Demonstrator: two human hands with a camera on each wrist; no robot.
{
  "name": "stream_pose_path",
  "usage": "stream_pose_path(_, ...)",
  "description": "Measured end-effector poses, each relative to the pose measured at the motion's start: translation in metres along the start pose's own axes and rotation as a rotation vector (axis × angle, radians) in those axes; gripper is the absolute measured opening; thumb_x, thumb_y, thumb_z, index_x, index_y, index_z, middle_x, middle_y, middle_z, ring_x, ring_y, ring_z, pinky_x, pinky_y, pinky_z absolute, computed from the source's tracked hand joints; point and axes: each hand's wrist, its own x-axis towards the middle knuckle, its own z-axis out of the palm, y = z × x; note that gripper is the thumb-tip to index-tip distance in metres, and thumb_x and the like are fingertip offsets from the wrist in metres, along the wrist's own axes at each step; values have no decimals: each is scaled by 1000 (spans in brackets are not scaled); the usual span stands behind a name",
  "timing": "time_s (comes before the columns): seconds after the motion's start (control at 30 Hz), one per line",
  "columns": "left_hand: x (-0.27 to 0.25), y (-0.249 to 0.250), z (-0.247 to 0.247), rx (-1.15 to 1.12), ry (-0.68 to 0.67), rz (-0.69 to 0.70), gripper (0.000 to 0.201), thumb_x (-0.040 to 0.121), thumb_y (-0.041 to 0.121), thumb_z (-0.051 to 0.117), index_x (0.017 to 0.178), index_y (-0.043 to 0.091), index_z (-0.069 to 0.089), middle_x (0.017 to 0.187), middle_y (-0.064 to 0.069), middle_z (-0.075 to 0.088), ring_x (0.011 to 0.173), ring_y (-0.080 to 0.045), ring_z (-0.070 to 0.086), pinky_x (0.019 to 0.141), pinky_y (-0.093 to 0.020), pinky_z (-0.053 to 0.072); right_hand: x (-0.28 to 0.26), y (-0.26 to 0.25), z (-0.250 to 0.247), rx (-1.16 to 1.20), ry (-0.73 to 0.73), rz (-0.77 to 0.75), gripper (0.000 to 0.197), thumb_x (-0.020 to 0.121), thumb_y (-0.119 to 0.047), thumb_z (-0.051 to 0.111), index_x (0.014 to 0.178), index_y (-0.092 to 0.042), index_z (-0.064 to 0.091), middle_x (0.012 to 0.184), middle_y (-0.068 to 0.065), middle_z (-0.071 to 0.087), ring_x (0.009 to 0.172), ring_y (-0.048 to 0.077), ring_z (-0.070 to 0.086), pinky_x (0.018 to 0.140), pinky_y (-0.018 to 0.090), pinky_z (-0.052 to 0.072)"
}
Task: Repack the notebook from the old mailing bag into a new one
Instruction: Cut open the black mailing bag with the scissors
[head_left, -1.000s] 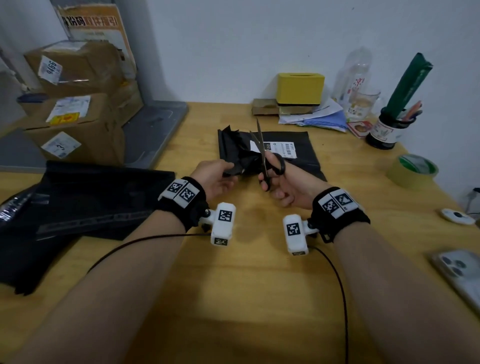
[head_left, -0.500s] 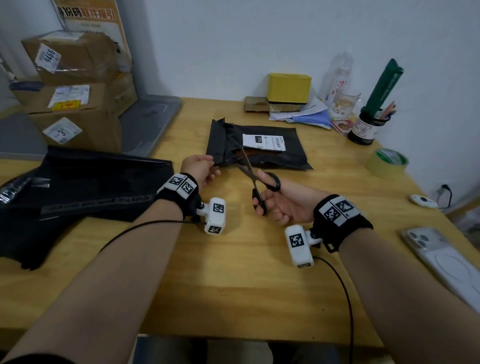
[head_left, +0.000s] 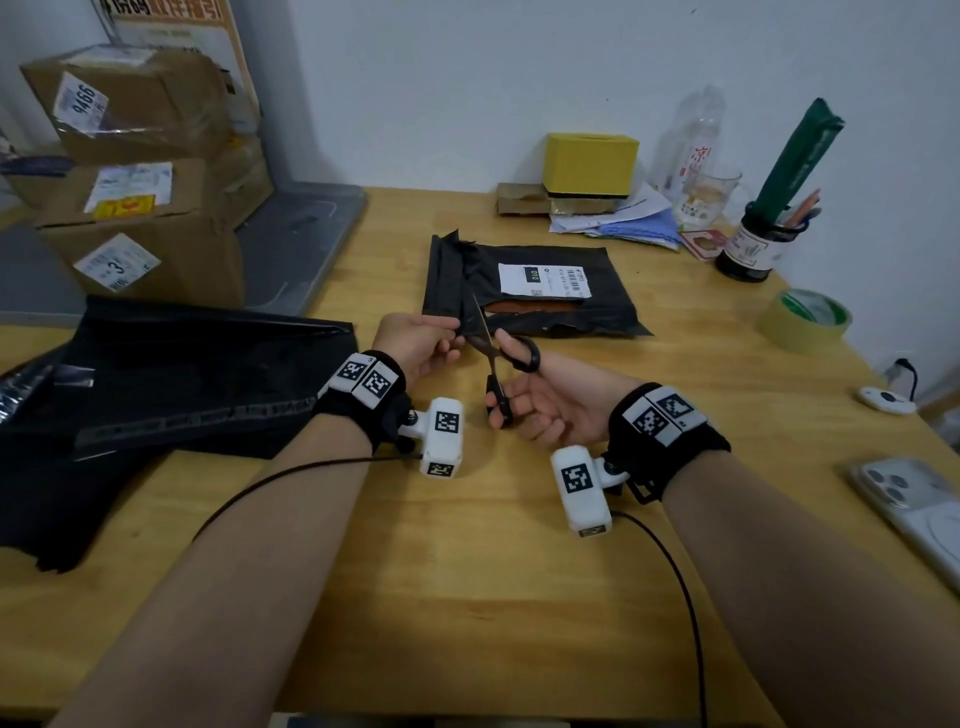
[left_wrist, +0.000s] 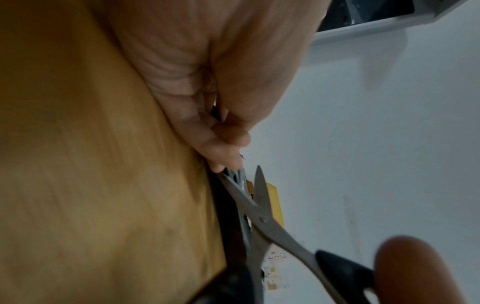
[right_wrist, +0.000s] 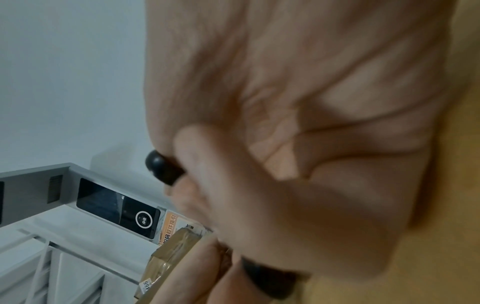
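The old black mailing bag (head_left: 582, 312) with a white shipping label (head_left: 543, 279) lies mid-table, its near edge cut open so a strip of the brown notebook (head_left: 530, 307) shows. My left hand (head_left: 415, 343) pinches the bag's near left corner (left_wrist: 228, 174). My right hand (head_left: 545, 405) grips black-handled scissors (head_left: 498, 364), blades apart (left_wrist: 259, 197) at that corner. Only the scissor handles (right_wrist: 163, 168) show in the right wrist view. A pile of new black mailing bags (head_left: 171, 384) lies at the left.
Cardboard parcels (head_left: 130, 208) stack at the back left beside a grey tray (head_left: 311, 234). A yellow box (head_left: 589, 163), papers, a bottle, a glass and a pen jar (head_left: 753, 249) line the back. A tape roll (head_left: 805, 319) and phone (head_left: 914, 509) sit right.
The bag has dropped from a lifted, bunched pose to flat on the table. Both hands drew back toward me; the scissors swung from upright to slanted, blades open at the near left corner.
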Motion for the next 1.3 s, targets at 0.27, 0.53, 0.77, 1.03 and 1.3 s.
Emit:
stream_pose_path(0.27, 3, -4, 0, -51, -11, 42, 15, 92, -4, 60, 101, 1, 70, 86, -16, 68, 51, -7, 56, 52, -20, 55, 17, -8, 9, 45, 23, -30, 72, 78, -81, 52, 101, -13, 59, 81, 2, 66, 47, 7, 34, 36, 16, 30)
stream_pose_path(0.53, 9, -4, 2, -46, 5, 62, 10, 88, -3, 68, 90, 5, 63, 75, -9, 60, 56, -12, 54, 51, -21, 54, 25, -10, 14, 41, 76, -56, 73, 83, -81, 48, 100, -12, 59, 80, 3, 65, 46, 7, 35, 35, 16, 29)
stream_pose_path(0.77, 11, 2, -1, 8, -90, 17, 16, 89, -8, 64, 92, 6, 57, 78, -11, 59, 56, -11, 55, 50, -19, 54, 25, -11, 14, 45, 68, -50, 74, 81, -84, 49, 98, -12, 57, 80, 3, 63, 47, 7, 33, 35, 16, 28)
stream_pose_path(1.03, 12, 3, -1, 6, -99, -7, 20, 89, -10, 61, 94, 7, 54, 73, -8, 55, 55, -11, 53, 47, -19, 53, 28, -13, 19, 52, 92, -31, 67, 81, -81, 53, 90, -14, 56, 72, 1, 59, 41, 5, 31, 32, 14, 27)
stream_pose_path(1.3, 13, 3, 2, 31, -83, -14, 22, 89, -10, 61, 89, 11, 54, 74, -8, 54, 50, -9, 49, 44, -18, 51, 30, -12, 18, 140, 93, -31, 63, 83, -76, 56, 89, -14, 52, 68, -1, 53, 39, 3, 23, 33, 12, 27)
